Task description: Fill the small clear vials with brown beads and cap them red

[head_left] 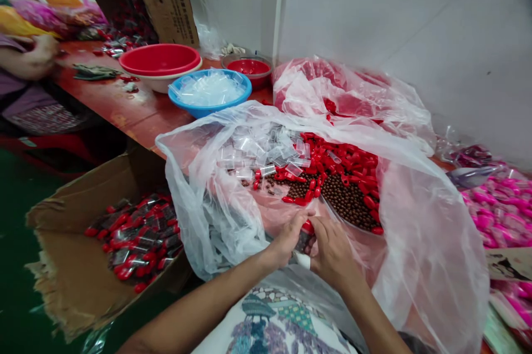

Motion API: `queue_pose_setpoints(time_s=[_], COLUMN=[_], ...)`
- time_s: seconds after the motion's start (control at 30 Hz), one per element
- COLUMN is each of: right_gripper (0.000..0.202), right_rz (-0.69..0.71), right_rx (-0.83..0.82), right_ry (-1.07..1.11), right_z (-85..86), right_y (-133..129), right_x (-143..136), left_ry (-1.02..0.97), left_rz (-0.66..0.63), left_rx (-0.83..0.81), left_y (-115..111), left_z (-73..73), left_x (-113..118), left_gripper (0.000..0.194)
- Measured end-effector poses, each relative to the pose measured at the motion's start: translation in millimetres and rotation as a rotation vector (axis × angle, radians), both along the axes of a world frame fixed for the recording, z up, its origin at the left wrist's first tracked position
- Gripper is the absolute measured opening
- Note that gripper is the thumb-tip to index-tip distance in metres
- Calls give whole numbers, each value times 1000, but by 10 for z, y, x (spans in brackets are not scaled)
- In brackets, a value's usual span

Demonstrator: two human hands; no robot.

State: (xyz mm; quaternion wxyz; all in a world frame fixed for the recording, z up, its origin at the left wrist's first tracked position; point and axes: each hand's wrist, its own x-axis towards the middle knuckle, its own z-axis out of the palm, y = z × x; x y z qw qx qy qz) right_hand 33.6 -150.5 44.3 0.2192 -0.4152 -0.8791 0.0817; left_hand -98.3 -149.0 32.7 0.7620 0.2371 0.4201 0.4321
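Observation:
In front of my body, my left hand (285, 240) and my right hand (332, 249) are closed together around a small transparent container with a red cap (306, 227). Dark brown balls show through its wall. Something white (302, 260) sits by the right fingers; whether it is a finger wrap I cannot tell. Just beyond the hands, an opened plastic bag (216, 204) is spread on the table. On it lie loose brown balls (347, 199), a heap of red caps (353, 168) and transparent plastic tubes (266, 149).
A cardboard box (66, 249) at lower left holds capped containers (141, 237). Behind stand a blue basin (208, 110) of transparent pieces, a red basin (160, 59) and a tipped carton (166, 5). Pink pieces (499, 204) lie at right. Another person's hand (44, 52) is at far left.

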Motion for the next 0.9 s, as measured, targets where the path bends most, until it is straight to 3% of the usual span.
queue_pose_setpoints(time_s=[0.1,0.2,0.27,0.37,0.43,0.53,0.63,0.73,0.9], right_gripper=[58,56,57,65,63,66,71,69,52], right_rz=[-24,-120,-195,-283,-305,-279,-192,-72,-24], right_rx=[-61,-159,-212,-229,-210,-175,-207,-250,-208], right_ry=[-33,-138,-228,-350,-382,-368,-328,-260,-129], right_z=[3,-30,-89,-195,-228,-179,-78,-37,-152], right_y=[-14,-7,6,44,92,210,391,626,1015], right_x=[62,296,537,859,930,759,402,47,-433], left_ry=[183,440,631,1001,1248,1471,1503,1504,1449], left_rz=[-32,-125,-131,-7,39,14,-72,-147,-224], left_rx=[132,329,429,554,579,567,575,585,599], left_y=[7,151,339,705,945,1214,1345,1374,1316], left_z=[-1,15,32,54,53,18,-38,-74,-60], left_x=[-53,-225,-411,-733,-927,-1132,-1233,-1275,-1334], left_gripper=[43,42,38,24,26,30,26,24,25])
